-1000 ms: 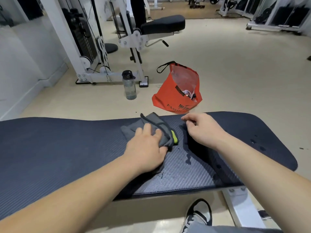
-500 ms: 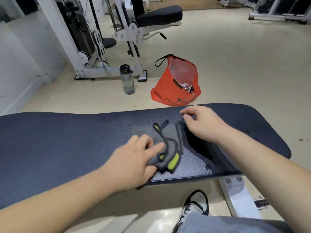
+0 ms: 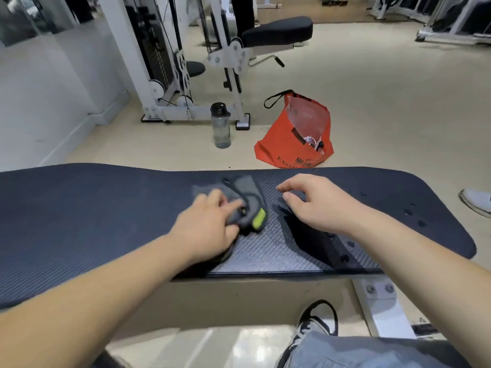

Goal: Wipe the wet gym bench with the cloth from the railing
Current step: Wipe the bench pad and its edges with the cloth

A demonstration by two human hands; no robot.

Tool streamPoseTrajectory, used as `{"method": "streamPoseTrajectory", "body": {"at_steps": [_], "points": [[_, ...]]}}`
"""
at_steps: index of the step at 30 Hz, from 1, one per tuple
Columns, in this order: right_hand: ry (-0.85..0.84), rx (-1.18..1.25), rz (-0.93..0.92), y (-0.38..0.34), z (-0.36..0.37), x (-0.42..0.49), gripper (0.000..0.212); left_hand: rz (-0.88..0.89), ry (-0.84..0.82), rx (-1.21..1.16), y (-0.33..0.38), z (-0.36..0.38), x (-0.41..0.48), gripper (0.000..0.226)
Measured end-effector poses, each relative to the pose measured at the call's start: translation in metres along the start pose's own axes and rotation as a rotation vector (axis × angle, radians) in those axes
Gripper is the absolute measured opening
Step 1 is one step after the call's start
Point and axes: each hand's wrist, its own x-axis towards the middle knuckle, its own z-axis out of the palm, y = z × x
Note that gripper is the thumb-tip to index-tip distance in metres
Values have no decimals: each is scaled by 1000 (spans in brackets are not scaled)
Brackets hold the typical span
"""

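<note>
I have my left hand (image 3: 210, 224) pressed down on the grey cloth (image 3: 245, 201), fingers curled over its near left part and bunching it against the surface (image 3: 79, 221); the hand is blurred, so I cannot tell exactly how each finger sits. The cloth lies near the middle of the dark padded bench top, a little toward its far edge, with a yellow-green tab (image 3: 259, 218) showing at its near right corner. My right hand (image 3: 317, 201) rests just right of the cloth, apart from it, fingers bent loosely with the tips touching the padding and gripping nothing. Between and in front of the two hands the padding looks shiny and streaked, and a few dark droplets (image 3: 407, 211) sit toward the right end of the bench. On the floor beyond the far edge stand a clear water bottle (image 3: 221, 126) with a black cap and, to its right, an orange bag (image 3: 293, 136) lying open. A white weight machine (image 3: 186, 62) with a black seat stands farther back. My shoe (image 3: 316, 321) shows below the near edge.
</note>
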Motion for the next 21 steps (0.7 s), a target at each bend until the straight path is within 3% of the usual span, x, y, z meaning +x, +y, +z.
{"method": "streamPoseTrajectory", "body": {"at_steps": [2,3,6,8,10,12,14,16,19,21], "points": [[8,-17,-25,-2,0,-2,32,-209,27,-18,10,1,8,58],[13,-22,-42,-3,1,-2,32,-230,42,-25,23,1,6,57],[9,-39,-115,-8,4,-2,32,-26,-16,-112,50,4,-16,65],[-15,-60,-178,-15,10,-2,32,81,-168,-292,40,-13,-23,75],[-33,-76,-261,-26,16,-5,35,66,-257,-620,18,-32,-26,58],[-107,-117,-330,-37,27,-11,41,-77,-99,-847,-9,-37,-31,32],[-285,-208,-374,-46,43,-18,60,-229,142,-749,-30,-34,-33,30],[-374,-358,-398,-46,54,-19,81,-249,200,-578,-36,-29,-29,34],[-296,-323,-375,-31,54,-8,76,-77,199,-505,-31,-24,-20,34],[-201,-321,-252,-8,44,6,68,-11,187,-470,-28,-20,-16,32]]}}
